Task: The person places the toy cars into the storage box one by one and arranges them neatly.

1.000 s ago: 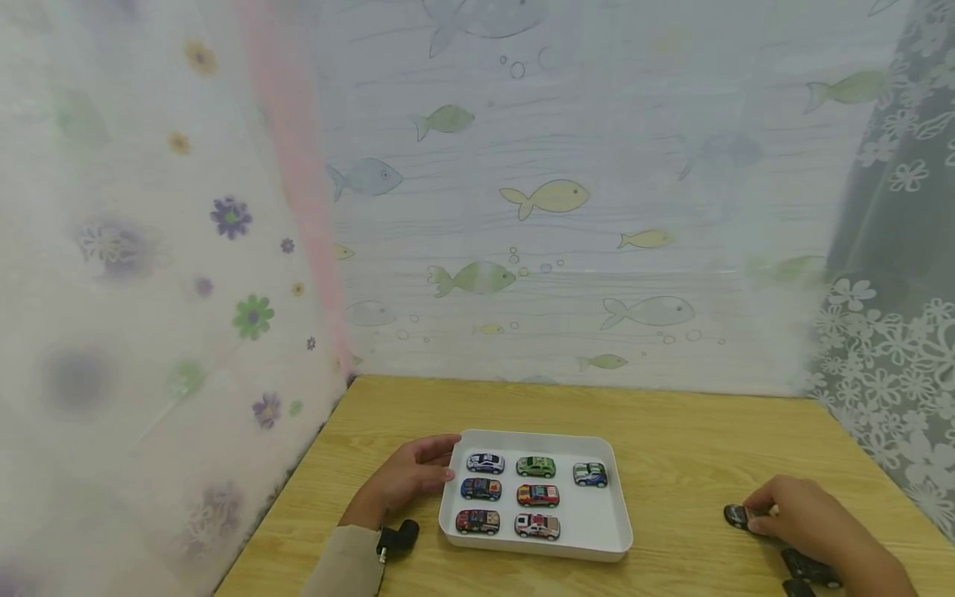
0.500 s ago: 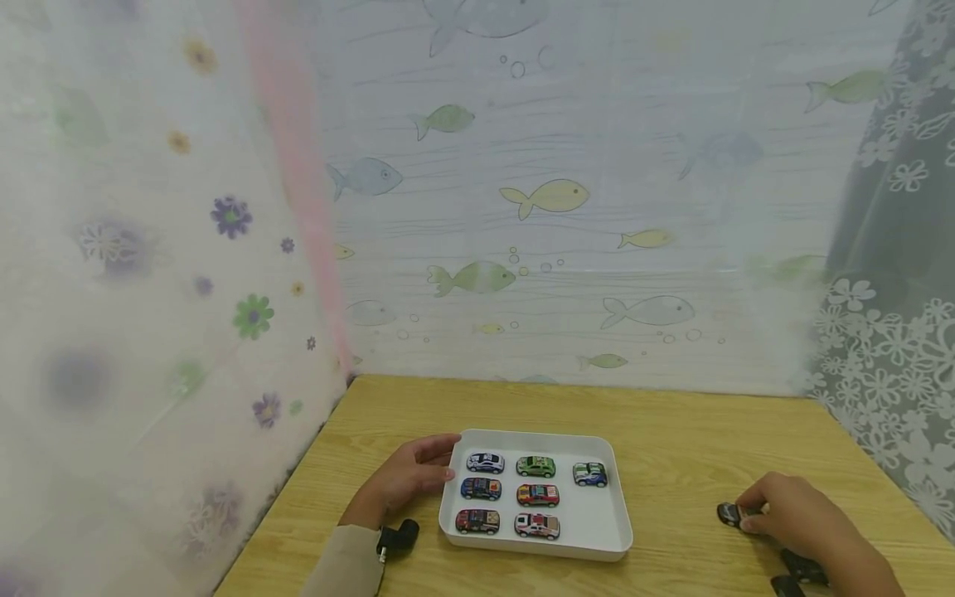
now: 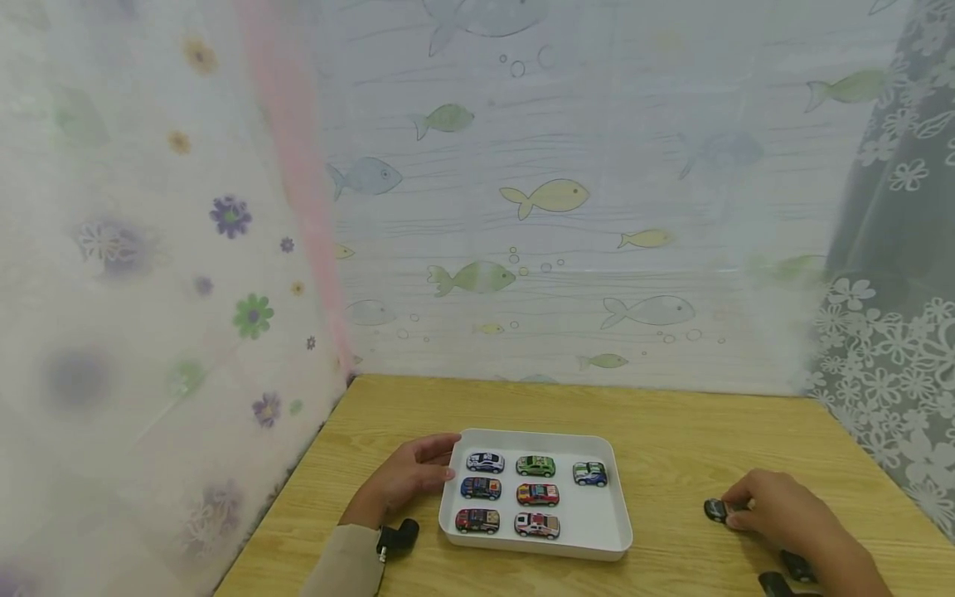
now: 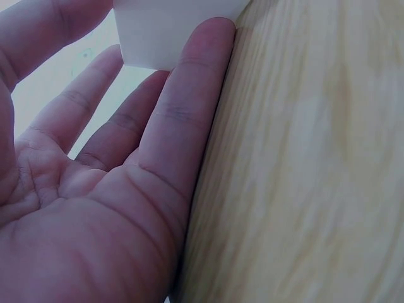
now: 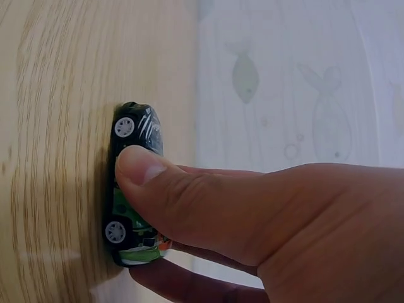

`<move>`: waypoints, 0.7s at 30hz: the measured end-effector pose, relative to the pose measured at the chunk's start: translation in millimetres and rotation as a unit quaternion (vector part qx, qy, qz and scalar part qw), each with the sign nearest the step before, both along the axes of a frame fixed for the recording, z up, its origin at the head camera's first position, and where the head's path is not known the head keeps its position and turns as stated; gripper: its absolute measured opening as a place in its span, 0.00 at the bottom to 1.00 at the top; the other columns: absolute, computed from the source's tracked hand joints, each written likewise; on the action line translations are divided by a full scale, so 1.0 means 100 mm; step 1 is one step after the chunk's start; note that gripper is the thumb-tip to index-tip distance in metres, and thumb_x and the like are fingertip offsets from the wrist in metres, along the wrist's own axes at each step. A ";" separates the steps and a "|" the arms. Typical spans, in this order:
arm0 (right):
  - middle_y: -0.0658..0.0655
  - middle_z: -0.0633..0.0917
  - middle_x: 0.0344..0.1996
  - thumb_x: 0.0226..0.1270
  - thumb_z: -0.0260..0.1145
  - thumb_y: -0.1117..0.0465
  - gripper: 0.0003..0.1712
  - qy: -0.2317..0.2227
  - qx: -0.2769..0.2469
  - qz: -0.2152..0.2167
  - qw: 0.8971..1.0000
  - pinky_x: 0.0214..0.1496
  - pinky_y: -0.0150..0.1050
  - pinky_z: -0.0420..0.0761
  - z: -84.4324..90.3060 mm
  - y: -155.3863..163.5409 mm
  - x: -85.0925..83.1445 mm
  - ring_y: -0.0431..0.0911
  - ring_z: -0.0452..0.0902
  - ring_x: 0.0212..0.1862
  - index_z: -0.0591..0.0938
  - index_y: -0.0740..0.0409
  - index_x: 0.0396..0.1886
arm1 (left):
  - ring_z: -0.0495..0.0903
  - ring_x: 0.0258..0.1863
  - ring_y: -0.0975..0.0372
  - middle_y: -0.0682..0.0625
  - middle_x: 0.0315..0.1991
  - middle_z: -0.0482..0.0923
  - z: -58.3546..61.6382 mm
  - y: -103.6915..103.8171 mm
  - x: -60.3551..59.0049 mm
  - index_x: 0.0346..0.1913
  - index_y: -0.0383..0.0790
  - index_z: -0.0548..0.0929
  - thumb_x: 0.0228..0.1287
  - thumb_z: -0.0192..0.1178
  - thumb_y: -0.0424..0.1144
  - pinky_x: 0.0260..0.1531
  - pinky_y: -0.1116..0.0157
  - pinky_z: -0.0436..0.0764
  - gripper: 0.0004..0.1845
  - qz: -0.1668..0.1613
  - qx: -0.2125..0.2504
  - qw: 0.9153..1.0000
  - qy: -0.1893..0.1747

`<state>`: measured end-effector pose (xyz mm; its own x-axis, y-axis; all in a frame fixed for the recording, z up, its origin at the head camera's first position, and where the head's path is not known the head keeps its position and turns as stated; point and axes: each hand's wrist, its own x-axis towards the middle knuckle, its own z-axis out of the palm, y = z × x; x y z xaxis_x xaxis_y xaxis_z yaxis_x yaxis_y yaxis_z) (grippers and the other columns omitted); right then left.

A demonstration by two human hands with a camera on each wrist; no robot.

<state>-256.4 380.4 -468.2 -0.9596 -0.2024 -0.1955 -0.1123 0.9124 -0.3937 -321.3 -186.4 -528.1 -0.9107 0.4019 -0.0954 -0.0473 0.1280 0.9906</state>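
Observation:
My right hand (image 3: 779, 510) pinches a small black and green toy car (image 5: 136, 202) between thumb and fingers at the right of the table. In the head view only the dark end of this toy car (image 3: 715, 510) shows past the fingertips. The right wrist view has its wheels close to or on the wood; I cannot tell which. Straight fingers of my left hand (image 3: 406, 477) touch the left side of a white tray (image 3: 593, 524), near its far corner. Several toy cars stand in the tray, among them a green car (image 3: 535, 466) and a blue-white-green car (image 3: 590, 474).
The wooden table (image 3: 671, 448) reaches back to a curtain (image 3: 559, 282) printed with fish. Another curtain (image 3: 149, 332), with flowers, hangs along the left edge. A black wrist device (image 3: 399, 537) sits on the left sleeve (image 3: 346, 562). The tray has low raised walls.
My right hand has moved left across the table, toward the tray, with the black and green toy car in its grip. The left hand and tray have stayed in place.

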 end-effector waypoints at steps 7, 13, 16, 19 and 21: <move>0.53 0.91 0.42 0.54 0.81 0.55 0.17 0.015 -0.003 0.008 1.000 0.47 0.55 0.87 0.00 -0.17 -0.05 0.51 0.86 0.44 0.92 0.55 0.43 | 0.68 0.75 0.49 0.44 0.76 0.68 -0.03 0.00 -0.02 0.74 0.48 0.74 0.64 0.73 0.37 0.62 0.58 0.83 0.35 -0.002 0.009 1.000 0.002; 0.53 0.91 0.41 0.54 0.81 0.54 0.18 0.022 0.004 0.014 1.000 0.46 0.54 0.87 -0.01 -0.22 -0.07 0.50 0.86 0.43 0.92 0.55 0.43 | 0.68 0.75 0.48 0.43 0.77 0.67 -0.03 0.00 -0.02 0.75 0.47 0.73 0.66 0.71 0.35 0.60 0.58 0.84 0.35 -0.003 0.014 1.000 -0.004; 0.54 0.91 0.42 0.54 0.81 0.52 0.20 0.025 0.004 0.017 1.000 0.47 0.56 0.86 -0.01 -0.23 -0.08 0.52 0.86 0.44 0.91 0.56 0.44 | 0.68 0.75 0.49 0.44 0.77 0.67 -0.02 0.00 -0.01 0.74 0.48 0.73 0.66 0.71 0.35 0.61 0.58 0.84 0.35 -0.001 0.009 1.000 -0.005; 0.55 0.90 0.43 0.55 0.81 0.51 0.20 0.025 -0.002 0.018 1.000 0.47 0.55 0.86 -0.01 -0.24 -0.08 0.53 0.86 0.45 0.91 0.55 0.45 | 0.69 0.75 0.49 0.43 0.76 0.68 -0.02 -0.01 -0.02 0.74 0.48 0.73 0.66 0.71 0.35 0.61 0.57 0.84 0.34 -0.001 0.015 1.000 -0.010; 0.55 0.90 0.45 0.56 0.81 0.51 0.20 0.028 -0.010 0.020 0.999 0.46 0.54 0.86 -0.01 -0.25 -0.09 0.52 0.86 0.45 0.91 0.54 0.46 | 0.70 0.74 0.50 0.44 0.76 0.68 -0.02 -0.01 -0.02 0.74 0.48 0.73 0.66 0.70 0.35 0.60 0.57 0.84 0.34 0.000 0.017 1.000 -0.013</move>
<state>-265.5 355.5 -469.4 -0.9599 -0.2439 -0.1383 -0.1704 0.8991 -0.4032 -323.5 -187.0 -530.1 -0.9076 0.4063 -0.1056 -0.0737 0.0936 0.9929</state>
